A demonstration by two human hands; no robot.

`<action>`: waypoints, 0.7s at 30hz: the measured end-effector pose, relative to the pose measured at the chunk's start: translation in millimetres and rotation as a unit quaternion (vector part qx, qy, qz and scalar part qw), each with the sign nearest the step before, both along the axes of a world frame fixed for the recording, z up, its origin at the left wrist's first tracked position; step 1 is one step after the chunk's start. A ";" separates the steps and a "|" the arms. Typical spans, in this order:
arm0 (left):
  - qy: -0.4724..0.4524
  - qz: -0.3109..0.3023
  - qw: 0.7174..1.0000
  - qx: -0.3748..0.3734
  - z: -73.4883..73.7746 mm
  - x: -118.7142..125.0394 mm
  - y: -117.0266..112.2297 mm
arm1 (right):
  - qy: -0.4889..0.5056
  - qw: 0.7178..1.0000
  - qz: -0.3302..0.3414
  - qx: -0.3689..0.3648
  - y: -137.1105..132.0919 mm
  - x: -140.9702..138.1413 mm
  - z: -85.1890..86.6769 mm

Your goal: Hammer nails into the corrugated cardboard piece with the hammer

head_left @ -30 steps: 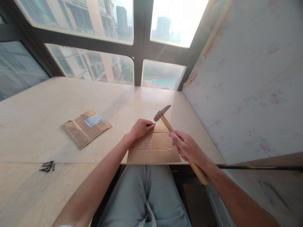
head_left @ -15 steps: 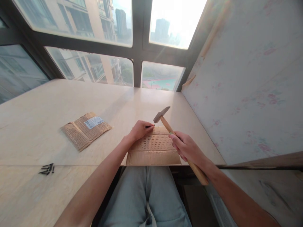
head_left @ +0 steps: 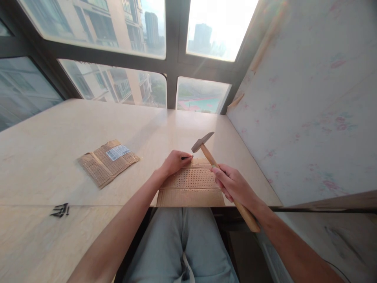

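Note:
My right hand (head_left: 231, 182) is wrapped round the wooden handle of a hammer (head_left: 209, 156), its metal head (head_left: 202, 142) raised over the far edge of a perforated cardboard piece (head_left: 191, 198). My left hand (head_left: 176, 162) rests at the cardboard's far left part, fingers pinched on a thin black nail (head_left: 186, 158). Its tip end lies close under the hammer head, with a gap between them. The cardboard lies flat at the table's front edge and shows rows of small holes; my left hand covers its upper left corner.
A second cardboard piece (head_left: 108, 162) with a white label lies on the pale table (head_left: 153, 129) to the left. Several black nails or screws (head_left: 60, 210) are heaped near the table seam. Windows (head_left: 141, 82) stand behind, and a flowered wall (head_left: 309, 118) borders the right side.
The hammer head has tilted very slightly upward at its far end. Both hands keep their places and grips; the whole view has shifted a little.

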State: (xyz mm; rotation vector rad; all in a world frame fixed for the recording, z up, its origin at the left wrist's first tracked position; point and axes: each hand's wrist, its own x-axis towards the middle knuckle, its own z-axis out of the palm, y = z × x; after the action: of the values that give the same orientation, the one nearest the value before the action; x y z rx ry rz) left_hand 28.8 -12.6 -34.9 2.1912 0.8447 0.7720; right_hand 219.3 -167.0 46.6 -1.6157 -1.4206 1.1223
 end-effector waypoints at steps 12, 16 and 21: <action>0.039 0.023 0.999 0.021 15.1 -3.5 0.8 | 0.018 1.000 -0.005 -0.023 -2.7 6.7 -1.1; 0.046 0.021 0.998 0.025 17.2 -4.7 2.3 | 0.023 0.999 -0.006 -0.029 -3.9 7.3 -0.2; 0.061 0.023 0.998 0.027 26.1 -13.7 0.6 | 0.024 0.999 -0.007 -0.034 -6.5 9.2 -2.6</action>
State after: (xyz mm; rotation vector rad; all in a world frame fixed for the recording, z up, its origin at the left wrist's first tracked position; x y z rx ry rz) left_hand 15.1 -12.0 -8.9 2.2927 0.9468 0.6968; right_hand 228.5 -173.6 44.0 -1.6316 -1.3507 1.2055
